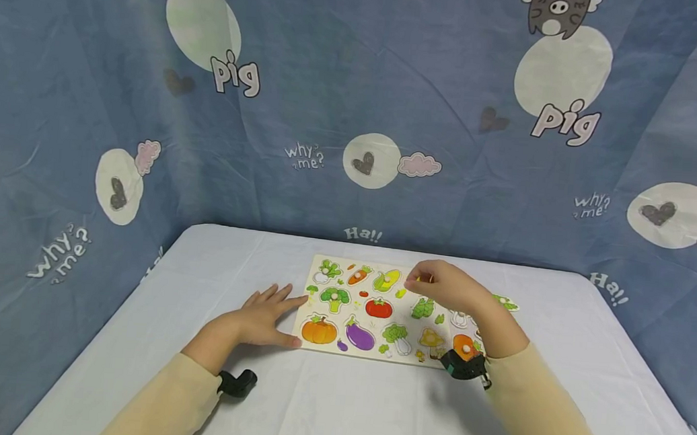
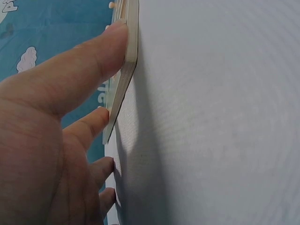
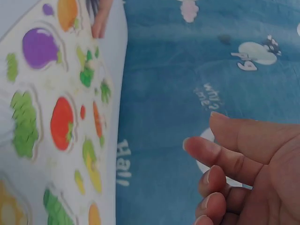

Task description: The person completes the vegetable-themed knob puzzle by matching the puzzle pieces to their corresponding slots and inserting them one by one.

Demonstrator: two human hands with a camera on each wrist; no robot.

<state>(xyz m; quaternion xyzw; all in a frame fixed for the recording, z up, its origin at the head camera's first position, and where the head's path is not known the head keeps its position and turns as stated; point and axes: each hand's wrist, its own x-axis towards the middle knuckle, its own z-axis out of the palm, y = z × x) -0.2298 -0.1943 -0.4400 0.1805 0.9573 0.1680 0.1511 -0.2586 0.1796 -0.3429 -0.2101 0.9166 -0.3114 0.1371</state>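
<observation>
A wooden vegetable puzzle board (image 1: pixel 402 315) lies flat on the white table, bearing pumpkin, eggplant (image 1: pixel 360 337), tomato (image 1: pixel 378 308), broccoli and other pictures. Spread fingers of my left hand (image 1: pixel 259 319) touch the board's left edge, the thumb at its near corner; the left wrist view shows the thumb against the board's side (image 2: pixel 132 47). My right hand (image 1: pixel 449 286) hovers over the board's upper right part, close to the corn piece (image 1: pixel 387 280). Its fingers are loosely bent, with a gap between thumb and index finger and nothing held, as the right wrist view shows (image 3: pixel 243 164).
Small knobs stand on the carrot piece (image 1: pixel 358 276) and an orange round piece (image 1: pixel 465 347) at the right. A green piece (image 1: pixel 506 301) shows behind the right wrist, partly hidden. A blue printed cloth (image 1: pixel 301 201) hangs behind the white table (image 1: pixel 335 405).
</observation>
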